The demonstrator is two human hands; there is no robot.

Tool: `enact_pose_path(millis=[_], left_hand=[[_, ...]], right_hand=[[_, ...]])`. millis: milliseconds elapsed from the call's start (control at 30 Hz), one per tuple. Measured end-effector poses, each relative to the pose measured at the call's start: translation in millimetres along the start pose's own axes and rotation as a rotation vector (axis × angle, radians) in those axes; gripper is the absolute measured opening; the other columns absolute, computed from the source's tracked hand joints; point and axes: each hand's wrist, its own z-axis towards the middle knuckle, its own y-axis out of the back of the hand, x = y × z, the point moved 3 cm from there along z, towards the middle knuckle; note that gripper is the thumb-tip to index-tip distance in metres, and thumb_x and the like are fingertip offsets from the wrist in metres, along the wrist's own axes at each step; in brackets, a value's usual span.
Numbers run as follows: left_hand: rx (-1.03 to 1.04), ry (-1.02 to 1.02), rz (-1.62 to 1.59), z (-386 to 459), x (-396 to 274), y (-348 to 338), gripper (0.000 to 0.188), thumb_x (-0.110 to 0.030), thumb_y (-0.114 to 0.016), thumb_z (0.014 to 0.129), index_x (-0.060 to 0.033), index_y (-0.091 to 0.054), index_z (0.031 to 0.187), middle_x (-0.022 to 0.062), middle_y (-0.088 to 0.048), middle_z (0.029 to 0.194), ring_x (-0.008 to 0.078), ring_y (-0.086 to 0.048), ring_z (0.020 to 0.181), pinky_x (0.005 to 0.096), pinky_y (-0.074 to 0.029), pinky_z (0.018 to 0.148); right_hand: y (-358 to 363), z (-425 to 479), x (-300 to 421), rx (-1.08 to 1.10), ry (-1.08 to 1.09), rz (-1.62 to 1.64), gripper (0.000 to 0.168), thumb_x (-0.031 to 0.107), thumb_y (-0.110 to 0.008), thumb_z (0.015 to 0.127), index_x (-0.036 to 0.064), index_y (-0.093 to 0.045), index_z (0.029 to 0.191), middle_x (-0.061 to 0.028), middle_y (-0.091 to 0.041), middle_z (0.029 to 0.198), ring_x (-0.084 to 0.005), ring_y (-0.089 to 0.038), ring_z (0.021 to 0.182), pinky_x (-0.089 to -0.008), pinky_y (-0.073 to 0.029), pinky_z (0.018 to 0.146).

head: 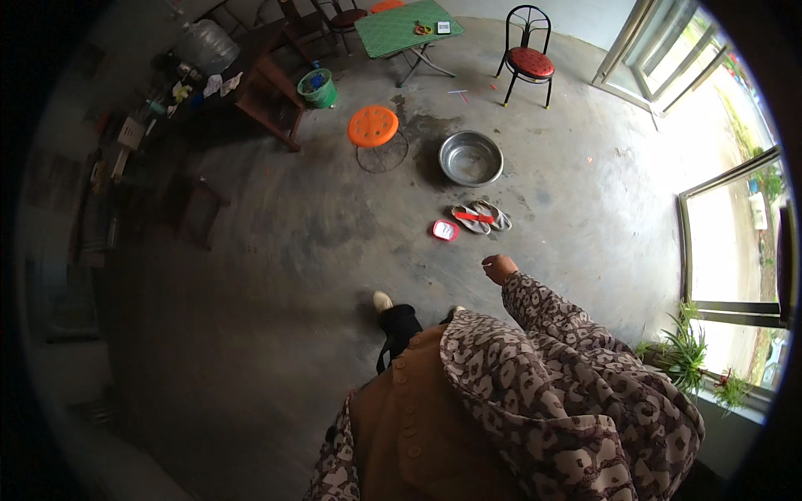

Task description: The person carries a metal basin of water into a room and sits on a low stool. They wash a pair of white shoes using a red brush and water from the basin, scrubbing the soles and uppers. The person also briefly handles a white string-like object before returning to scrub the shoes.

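Note:
My right hand [499, 268] hangs in front of me above the concrete floor, its fingers bent; no object shows in it, though the palm side is hidden. My left hand is out of view. Ahead of the right hand lies a pair of pale shoes [499, 216] with a red brush-like tool [473, 218] across them. Just left of the shoes sits a small red-rimmed box [445, 230] with something white inside. Farther out, a wide metal basin [471, 159] rests on the floor; a little liquid may be in it, but this is not distinct.
Beside the basin stands an orange stool [373, 127]. Behind are a green folding table [407, 28], a black chair with a red seat [531, 61] and a green bin [318, 89]. Dark wooden furniture [269, 94] lines the left. Open glass doors and potted plants [683, 354] are at right.

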Motion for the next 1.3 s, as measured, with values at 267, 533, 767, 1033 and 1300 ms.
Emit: enact_pose_path(millis=[267,533,767,1033,1300], left_hand=[[0.058,-0.059,0.218,165,-56,115,0.014,-0.015,-0.057,0.088,-0.0031,-0.062,0.092,0.0084,-0.062,0.074,0.0160,-0.057,0.064,0.0349,-0.049,0.057],[-0.003,-0.206,0.337,369,-198,242,0.012,-0.014,-0.057,0.088,-0.0038,-0.062,0.090,0.0085,-0.062,0.073,0.0161,-0.057,0.062,0.0354,-0.048,0.054],[0.046,-0.307,0.211,386,-401,153,0.012,-0.012,-0.055,0.089,-0.0058,-0.062,0.096,0.0091,-0.064,0.076,0.0170,-0.061,0.062,0.0341,-0.051,0.055],[0.479,-0.530,0.218,481,-464,100,0.020,-0.012,-0.062,0.085,-0.0038,-0.062,0.103,0.0076,-0.067,0.084,0.0136,-0.064,0.075,0.0287,-0.051,0.066],[0.421,-0.682,0.647,603,-454,136,0.015,-0.012,-0.063,0.084,-0.0043,-0.064,0.097,0.0050,-0.067,0.082,0.0101,-0.061,0.072,0.0264,-0.049,0.066]], right_hand=[[-44,44,-9,-0.025,-0.446,-0.031,0.023,0.025,-0.060,0.075,0.017,-0.071,0.094,-0.0139,-0.067,0.091,-0.0317,-0.064,0.088,-0.0389,-0.051,0.080],[-88,35,56,-0.167,-0.481,0.284,0.026,0.020,-0.060,0.080,0.008,-0.068,0.101,-0.0128,-0.069,0.077,-0.0213,-0.068,0.073,-0.0316,-0.052,0.072],[-84,65,63,-0.193,-0.607,0.239,0.025,0.024,-0.063,0.077,0.015,-0.071,0.099,-0.0131,-0.069,0.083,-0.0264,-0.067,0.083,-0.0352,-0.051,0.080],[-81,148,42,-0.353,-0.743,0.471,0.024,0.021,-0.060,0.081,0.008,-0.069,0.099,-0.0107,-0.070,0.077,-0.0170,-0.068,0.073,-0.0306,-0.052,0.072],[-93,169,60,-0.533,-0.699,0.516,0.022,0.019,-0.058,0.082,0.004,-0.069,0.094,-0.0121,-0.068,0.070,-0.0183,-0.067,0.066,-0.0298,-0.052,0.067]])
